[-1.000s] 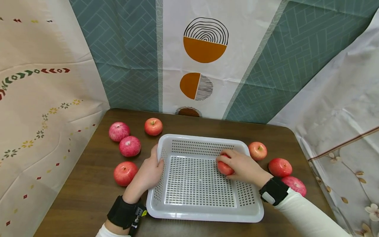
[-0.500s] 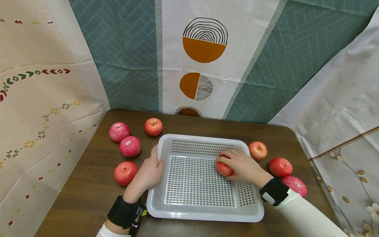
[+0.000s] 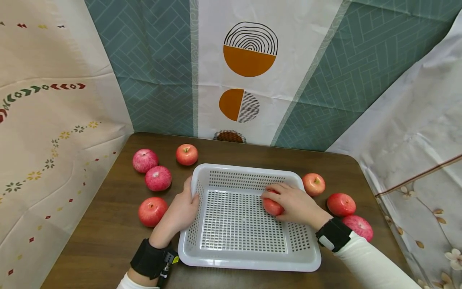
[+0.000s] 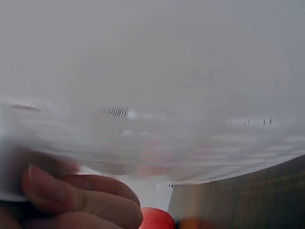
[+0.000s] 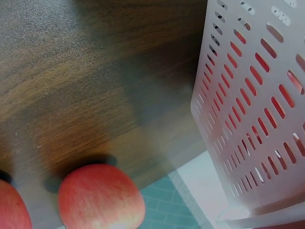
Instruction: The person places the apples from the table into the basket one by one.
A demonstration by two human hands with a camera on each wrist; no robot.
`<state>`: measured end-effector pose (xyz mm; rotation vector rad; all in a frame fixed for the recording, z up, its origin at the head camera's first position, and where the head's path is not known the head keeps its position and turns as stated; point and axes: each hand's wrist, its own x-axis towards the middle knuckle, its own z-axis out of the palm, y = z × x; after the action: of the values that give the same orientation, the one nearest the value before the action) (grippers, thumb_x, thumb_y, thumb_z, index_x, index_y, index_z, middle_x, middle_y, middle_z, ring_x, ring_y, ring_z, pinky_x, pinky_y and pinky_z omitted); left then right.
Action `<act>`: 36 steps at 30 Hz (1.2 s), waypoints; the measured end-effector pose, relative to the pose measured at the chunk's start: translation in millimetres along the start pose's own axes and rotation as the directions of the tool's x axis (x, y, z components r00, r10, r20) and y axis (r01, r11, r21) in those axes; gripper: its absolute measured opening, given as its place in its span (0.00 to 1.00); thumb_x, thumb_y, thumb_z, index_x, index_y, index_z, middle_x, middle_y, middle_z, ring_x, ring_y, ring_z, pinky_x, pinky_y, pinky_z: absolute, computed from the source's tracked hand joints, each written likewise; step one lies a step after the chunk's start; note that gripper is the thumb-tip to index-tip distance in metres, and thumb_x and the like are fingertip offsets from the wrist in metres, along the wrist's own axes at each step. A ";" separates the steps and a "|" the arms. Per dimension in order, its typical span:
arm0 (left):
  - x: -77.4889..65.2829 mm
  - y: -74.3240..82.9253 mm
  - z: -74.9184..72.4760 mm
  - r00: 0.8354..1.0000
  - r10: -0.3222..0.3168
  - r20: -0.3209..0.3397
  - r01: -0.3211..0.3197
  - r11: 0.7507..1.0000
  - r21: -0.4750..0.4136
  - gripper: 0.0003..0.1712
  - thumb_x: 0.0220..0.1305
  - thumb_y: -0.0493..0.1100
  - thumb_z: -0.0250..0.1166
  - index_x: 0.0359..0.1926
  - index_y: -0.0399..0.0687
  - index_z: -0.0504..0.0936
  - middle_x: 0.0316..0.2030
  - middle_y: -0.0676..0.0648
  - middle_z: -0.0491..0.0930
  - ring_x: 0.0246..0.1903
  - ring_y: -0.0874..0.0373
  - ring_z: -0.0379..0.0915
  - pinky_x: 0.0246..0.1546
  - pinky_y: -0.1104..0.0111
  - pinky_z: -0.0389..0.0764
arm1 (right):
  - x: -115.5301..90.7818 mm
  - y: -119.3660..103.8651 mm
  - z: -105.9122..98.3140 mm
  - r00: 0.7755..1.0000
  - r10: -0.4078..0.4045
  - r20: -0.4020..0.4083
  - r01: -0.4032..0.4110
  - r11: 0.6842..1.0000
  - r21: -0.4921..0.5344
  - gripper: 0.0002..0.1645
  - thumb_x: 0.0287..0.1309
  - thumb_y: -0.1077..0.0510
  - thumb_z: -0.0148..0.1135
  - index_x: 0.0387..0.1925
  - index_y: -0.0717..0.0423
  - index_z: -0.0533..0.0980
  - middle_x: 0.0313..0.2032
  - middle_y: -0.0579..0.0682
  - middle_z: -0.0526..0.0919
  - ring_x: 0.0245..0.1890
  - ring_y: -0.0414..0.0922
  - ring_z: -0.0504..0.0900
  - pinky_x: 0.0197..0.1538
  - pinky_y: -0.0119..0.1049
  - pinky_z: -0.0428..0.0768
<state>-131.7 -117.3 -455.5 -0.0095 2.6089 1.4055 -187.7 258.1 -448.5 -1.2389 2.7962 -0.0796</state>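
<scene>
Apple (image 3: 272,206) shifted slightly left inside white perforated basket (image 3: 252,263), gripped beneath right hand (image 3: 296,204); left hand (image 3: 183,211) holds basket side, thumb inside.

Patterned cloth (image 3: 267,84) behind a brown table (image 3: 101,233)

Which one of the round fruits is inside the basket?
The red fruit in the right hand, over by the right end of the white basket. The other fruits lie outside it, on the table.

The basket (image 3: 249,262) is white, the held apple (image 3: 272,207) red, the table (image 3: 97,224) brown.
</scene>
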 end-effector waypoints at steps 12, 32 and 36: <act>-1.2 0.9 0.7 1.000 -0.005 0.002 0.005 1.000 0.000 0.40 0.82 0.40 0.53 0.84 0.43 0.44 0.48 0.27 0.82 0.28 0.49 0.85 0.24 0.57 0.87 | -1.7 -0.3 -0.5 1.000 0.007 -0.006 -0.007 1.000 0.004 0.47 0.43 0.47 0.88 0.68 0.38 0.79 0.69 0.51 0.76 0.69 0.52 0.73 0.71 0.59 0.70; -1.4 1.5 -0.4 0.999 -0.022 0.023 0.022 1.000 -0.008 0.40 0.82 0.41 0.53 0.85 0.45 0.43 0.52 0.26 0.80 0.30 0.47 0.86 0.23 0.56 0.87 | -3.5 -2.2 1.5 1.000 0.019 -0.004 -0.019 1.000 0.022 0.50 0.45 0.43 0.86 0.72 0.38 0.77 0.70 0.51 0.75 0.70 0.53 0.73 0.72 0.60 0.69; -2.5 0.7 -1.2 1.000 -0.021 0.016 0.022 1.000 -0.010 0.41 0.82 0.41 0.53 0.85 0.46 0.43 0.51 0.27 0.80 0.29 0.47 0.86 0.23 0.56 0.88 | -1.9 -1.8 0.3 1.000 0.014 -0.010 -0.014 1.000 0.013 0.50 0.45 0.42 0.86 0.72 0.38 0.77 0.70 0.51 0.75 0.70 0.52 0.73 0.73 0.60 0.69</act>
<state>-129.6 -118.1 -453.8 -0.0274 2.5808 1.4063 -185.1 258.3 -448.6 -1.2193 2.8078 -0.1026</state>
